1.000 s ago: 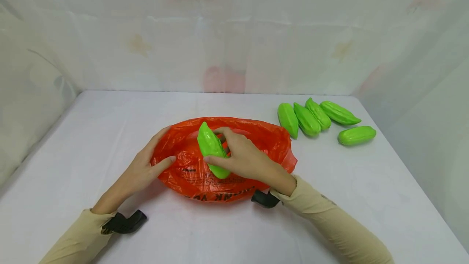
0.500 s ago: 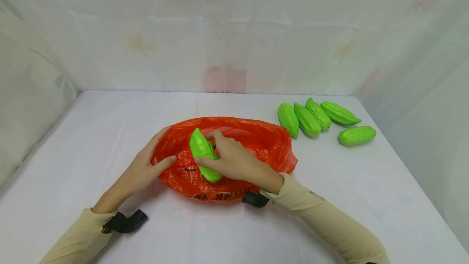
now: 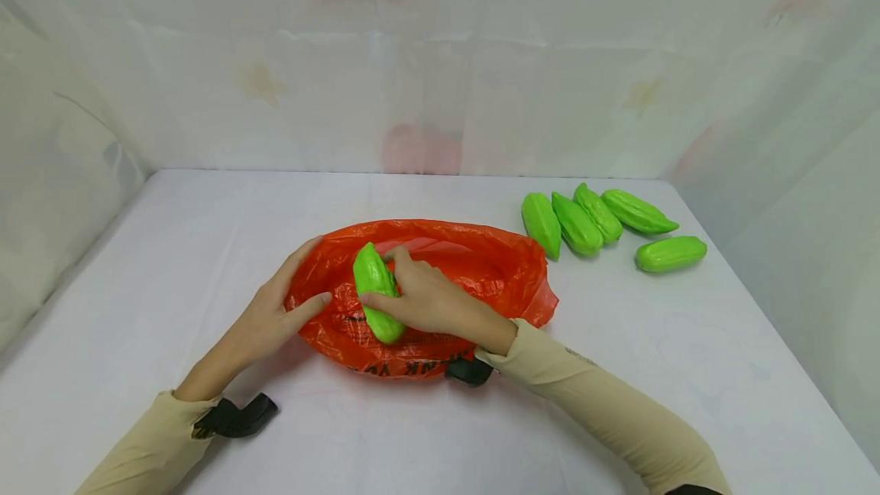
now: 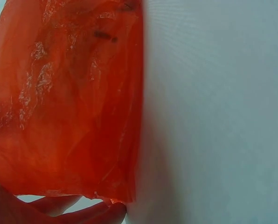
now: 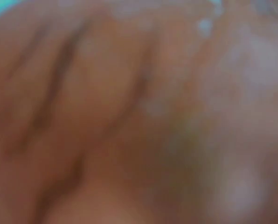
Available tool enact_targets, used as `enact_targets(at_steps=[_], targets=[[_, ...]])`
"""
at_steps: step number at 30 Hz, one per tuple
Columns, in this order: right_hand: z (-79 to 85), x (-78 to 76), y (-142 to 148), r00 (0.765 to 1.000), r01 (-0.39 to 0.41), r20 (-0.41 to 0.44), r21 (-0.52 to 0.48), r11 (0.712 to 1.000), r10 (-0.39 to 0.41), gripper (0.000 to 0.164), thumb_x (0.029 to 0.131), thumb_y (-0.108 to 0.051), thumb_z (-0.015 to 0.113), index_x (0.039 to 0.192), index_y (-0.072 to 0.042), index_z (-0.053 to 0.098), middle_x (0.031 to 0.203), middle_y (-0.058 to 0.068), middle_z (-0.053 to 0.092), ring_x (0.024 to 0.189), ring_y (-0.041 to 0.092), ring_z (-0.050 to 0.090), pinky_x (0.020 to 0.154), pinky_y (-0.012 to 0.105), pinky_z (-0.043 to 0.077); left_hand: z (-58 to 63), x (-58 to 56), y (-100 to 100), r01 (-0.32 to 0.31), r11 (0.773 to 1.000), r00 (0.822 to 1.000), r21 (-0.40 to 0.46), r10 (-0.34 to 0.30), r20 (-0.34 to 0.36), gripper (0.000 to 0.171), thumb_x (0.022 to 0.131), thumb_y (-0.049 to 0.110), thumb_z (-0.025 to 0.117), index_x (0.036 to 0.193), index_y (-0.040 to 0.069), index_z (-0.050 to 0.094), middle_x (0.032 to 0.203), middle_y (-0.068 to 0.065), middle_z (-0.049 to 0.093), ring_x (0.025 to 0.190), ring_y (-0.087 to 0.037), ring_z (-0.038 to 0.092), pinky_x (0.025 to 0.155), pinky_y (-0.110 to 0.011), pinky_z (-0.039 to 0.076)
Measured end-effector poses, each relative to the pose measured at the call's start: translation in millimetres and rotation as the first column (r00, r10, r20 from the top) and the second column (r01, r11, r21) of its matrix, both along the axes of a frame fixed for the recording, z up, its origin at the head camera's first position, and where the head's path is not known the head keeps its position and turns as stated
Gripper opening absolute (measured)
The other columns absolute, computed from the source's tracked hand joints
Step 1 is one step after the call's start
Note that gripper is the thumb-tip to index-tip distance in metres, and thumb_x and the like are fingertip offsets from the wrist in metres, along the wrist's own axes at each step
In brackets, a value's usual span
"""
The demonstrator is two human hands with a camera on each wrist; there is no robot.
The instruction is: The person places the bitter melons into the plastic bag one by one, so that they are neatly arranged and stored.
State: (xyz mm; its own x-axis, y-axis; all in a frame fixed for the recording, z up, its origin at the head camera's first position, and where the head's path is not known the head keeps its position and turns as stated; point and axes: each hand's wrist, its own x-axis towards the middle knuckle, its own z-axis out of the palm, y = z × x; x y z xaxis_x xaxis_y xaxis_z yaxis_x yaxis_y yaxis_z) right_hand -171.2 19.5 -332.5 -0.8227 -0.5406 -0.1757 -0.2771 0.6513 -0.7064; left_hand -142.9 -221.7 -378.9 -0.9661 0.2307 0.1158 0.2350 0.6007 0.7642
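Note:
A red plastic bag lies with its wide mouth facing up, dark print along its near side. My left hand holds the bag's left edge, thumb over the rim and fingers along the outside. In the left wrist view, fingertips show at the end of the bag's red side. My right hand grips a bright green, ridged bitter melon over the bag's mouth, its pointed end away from me. The right wrist view is filled by the blurred right hand.
Several more green bitter melons lie at the table's back right, one of them set apart. The white table backs onto a pale patterned curtain. Black wrist devices sit below both wrists.
My right hand has moved left and slightly toward me with the bitter melon, now over the left half of the bag. The left hand and the bag have stayed put.

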Motion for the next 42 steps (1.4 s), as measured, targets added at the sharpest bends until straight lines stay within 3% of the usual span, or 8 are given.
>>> enact_targets(at_steps=[10, 14, 21, 29, 32, 37, 42], targets=[[-4.2, -6.0, -7, 0.999, -0.019, 0.045, -0.028, 0.999, 0.020, 0.070, 0.093, -0.046, 0.066, 0.141, -0.005, 0.034, 0.092, 0.002, 0.064, 0.069, 0.010, 0.064, 0.061, 0.021, 0.055, 0.0, -0.3, 1, 0.005, 1.000, 1.000, -0.003, -0.005, -0.002, 0.076, 0.097, 0.027, 0.060, 0.159, 0.036, 0.017, 0.162, -0.010, 0.029, 0.144, -0.045, 0.033, 0.107, -0.074, 0.032], [-6.0, -7.4, -10, 0.998, -0.024, 0.065, -0.042, 0.999, 0.026, 0.072, 0.093, -0.045, 0.066, 0.143, -0.006, 0.032, 0.099, 0.004, 0.063, 0.075, 0.010, 0.065, 0.064, 0.021, 0.056, 0.8, 0.1, 1, 0.005, 1.000, 1.000, -0.005, -0.005, 0.005, 0.075, 0.097, 0.028, 0.059, 0.158, 0.036, 0.016, 0.163, -0.010, 0.028, 0.144, -0.044, 0.032, 0.107, -0.074, 0.031], [-10.3, -8.3, -11, 0.993, -0.074, 0.091, -0.022, 0.997, 0.076, 0.071, 0.091, -0.039, 0.071, 0.142, -0.006, 0.036, 0.134, 0.010, 0.056, 0.113, 0.020, 0.060, 0.095, 0.030, 0.052, 1.5, -0.3, 1, 0.009, 1.000, 1.000, -0.005, -0.009, 0.010, 0.076, 0.097, 0.027, 0.059, 0.158, 0.036, 0.016, 0.163, -0.009, 0.028, 0.145, -0.043, 0.032, 0.109, -0.072, 0.031], [-12.2, -6.9, -14, 0.990, -0.115, 0.078, -0.026, 0.993, 0.117, 0.066, 0.091, -0.029, 0.073, 0.144, -0.007, 0.041, 0.136, 0.007, 0.056, 0.126, 0.018, 0.054, 0.108, 0.030, 0.046, 1.3, 0.1, 0, 0.009, 1.000, 1.000, 0.003, -0.009, 0.014, 0.076, 0.097, 0.026, 0.060, 0.158, 0.037, 0.016, 0.162, -0.009, 0.029, 0.145, -0.042, 0.033, 0.108, -0.072, 0.032], [-12.3, -7.2, -15, 0.989, -0.128, 0.066, -0.026, 0.991, 0.130, 0.065, 0.091, -0.025, 0.073, 0.144, -0.006, 0.041, 0.137, 0.009, 0.055, 0.115, 0.016, 0.058, 0.102, 0.027, 0.048, 1.4, 0.3, 0, 0.014, 1.000, 1.000, 0.010, -0.014, 0.015, 0.077, 0.097, 0.025, 0.060, 0.158, 0.037, 0.016, 0.162, -0.009, 0.029, 0.145, -0.042, 0.032, 0.108, -0.072, 0.032], [-12.3, -6.9, -16, 0.987, -0.151, 0.063, 0.000, 0.988, 0.151, 0.067, 0.091, -0.025, 0.073, 0.146, -0.005, 0.041, 0.137, 0.009, 0.054, 0.083, 0.010, 0.056, 0.080, 0.018, 0.049, 1.8, 0.5, 0, 0.016, 1.000, 1.000, 0.006, -0.016, 0.012, 0.077, 0.097, 0.025, 0.060, 0.158, 0.036, 0.015, 0.163, -0.009, 0.028, 0.145, -0.042, 0.032, 0.108, -0.073, 0.032], [-11.5, -6.6, -14, 0.989, -0.132, 0.072, -0.010, 0.991, 0.132, 0.064, 0.091, -0.025, 0.073, 0.144, -0.007, 0.043, 0.137, 0.009, 0.055, 0.093, 0.012, 0.060, 0.082, 0.019, 0.051, 0.8, 0.8, 0, 0.016, 1.000, 1.000, 0.010, -0.016, 0.003, 0.077, 0.097, 0.024, 0.060, 0.158, 0.036, 0.016, 0.162, -0.009, 0.029, 0.145, -0.042, 0.032, 0.108, -0.073, 0.031]])
